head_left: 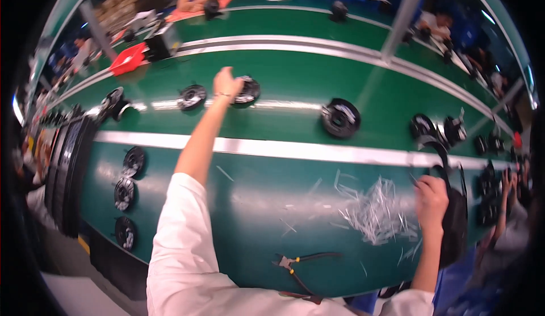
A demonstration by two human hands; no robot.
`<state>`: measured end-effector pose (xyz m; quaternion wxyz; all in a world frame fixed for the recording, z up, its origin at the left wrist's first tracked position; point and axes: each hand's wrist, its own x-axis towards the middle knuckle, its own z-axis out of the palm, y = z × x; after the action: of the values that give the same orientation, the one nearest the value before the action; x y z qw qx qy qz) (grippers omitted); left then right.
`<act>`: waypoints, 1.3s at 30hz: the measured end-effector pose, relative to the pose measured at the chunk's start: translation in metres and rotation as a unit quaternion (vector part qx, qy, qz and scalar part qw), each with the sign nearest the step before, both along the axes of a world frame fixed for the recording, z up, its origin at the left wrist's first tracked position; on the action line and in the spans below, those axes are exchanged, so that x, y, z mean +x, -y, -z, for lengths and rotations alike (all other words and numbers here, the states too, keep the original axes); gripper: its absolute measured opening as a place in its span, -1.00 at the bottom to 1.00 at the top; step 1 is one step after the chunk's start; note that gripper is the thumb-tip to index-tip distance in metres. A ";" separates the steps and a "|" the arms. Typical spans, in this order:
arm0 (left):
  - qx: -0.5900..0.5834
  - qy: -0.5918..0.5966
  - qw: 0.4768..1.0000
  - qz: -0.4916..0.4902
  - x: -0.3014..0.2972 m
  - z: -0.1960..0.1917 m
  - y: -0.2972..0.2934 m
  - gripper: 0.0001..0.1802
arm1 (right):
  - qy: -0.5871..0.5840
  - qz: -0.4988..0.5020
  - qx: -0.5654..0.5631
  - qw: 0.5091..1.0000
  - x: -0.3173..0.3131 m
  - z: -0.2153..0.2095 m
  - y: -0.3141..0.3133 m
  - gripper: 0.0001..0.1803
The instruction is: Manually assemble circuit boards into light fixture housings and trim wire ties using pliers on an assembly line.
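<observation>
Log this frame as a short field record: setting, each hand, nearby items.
setting: green conveyor belt running past a green worktable
left hand: reaching out, on a round black part riding the belt
right hand: gripping a stack of black parts at the table's right edge
nearby: white cut strips, pliers

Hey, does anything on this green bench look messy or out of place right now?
Yes: a loose scatter of white cut strips litters the green bench beside the right hand, with stray pieces flung leftward. The pliers lie near the bench's front edge.
</observation>
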<state>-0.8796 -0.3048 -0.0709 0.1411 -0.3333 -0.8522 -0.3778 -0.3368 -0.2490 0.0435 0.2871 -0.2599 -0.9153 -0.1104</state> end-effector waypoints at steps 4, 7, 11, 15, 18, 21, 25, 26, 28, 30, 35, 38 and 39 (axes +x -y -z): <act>-0.092 0.124 0.987 -0.037 -0.027 0.029 0.000 -0.39 | 0.058 -0.194 -0.076 0.976 -0.043 0.011 0.061 -0.83; -0.081 0.077 0.994 -0.007 -0.017 0.043 -0.009 -0.44 | 0.189 -0.278 -0.130 0.933 -0.047 0.026 0.090 -0.79; 0.045 0.160 0.986 0.004 0.024 0.036 -0.009 -0.43 | 0.198 -0.319 -0.206 0.904 -0.042 0.049 0.102 -0.75; 0.122 0.193 0.963 0.146 0.035 0.036 -0.002 -0.47 | 0.189 -0.370 -0.266 0.870 -0.043 0.047 0.111 -0.51; 0.205 0.261 0.920 0.208 0.085 0.013 0.012 -0.56 | 0.175 -0.368 -0.287 0.867 -0.048 0.056 0.106 -0.42; 0.262 0.304 0.878 0.259 0.118 0.000 0.026 -0.54 | 0.156 -0.371 -0.282 0.871 -0.060 0.064 0.109 -0.41; 0.289 0.333 0.845 0.303 0.151 -0.013 0.037 -0.53 | 0.098 -0.255 -0.282 0.920 -0.078 0.054 0.136 -0.19; 0.300 0.359 0.829 0.307 0.155 -0.015 0.043 -0.53 | 0.114 -0.228 -0.293 0.922 -0.084 0.047 0.144 -0.04; 0.310 0.390 0.808 0.316 0.171 -0.026 0.046 -0.53 | 0.199 -0.178 -0.336 0.903 -0.091 0.046 0.158 0.29; 0.299 0.430 0.792 0.314 0.181 -0.037 0.052 -0.55 | 0.242 -0.167 -0.338 0.894 -0.095 0.048 0.166 0.28; 0.341 0.450 0.754 0.335 0.185 -0.031 0.061 -0.56 | 0.290 -0.139 -0.346 0.882 -0.096 0.045 0.166 0.27; 0.302 0.487 0.743 0.345 0.192 -0.046 0.070 -0.61 | 0.278 -0.127 -0.377 0.874 -0.092 0.045 0.163 0.25; 0.304 0.487 0.743 0.344 0.191 -0.050 0.072 -0.61 | 0.280 -0.127 -0.376 0.874 -0.091 0.043 0.160 0.25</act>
<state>-0.6882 -0.3764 -0.0206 -0.3396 -0.3140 -0.4723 -0.7504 -0.4276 -0.4091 0.0006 -0.0891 -0.1882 -0.9549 0.2116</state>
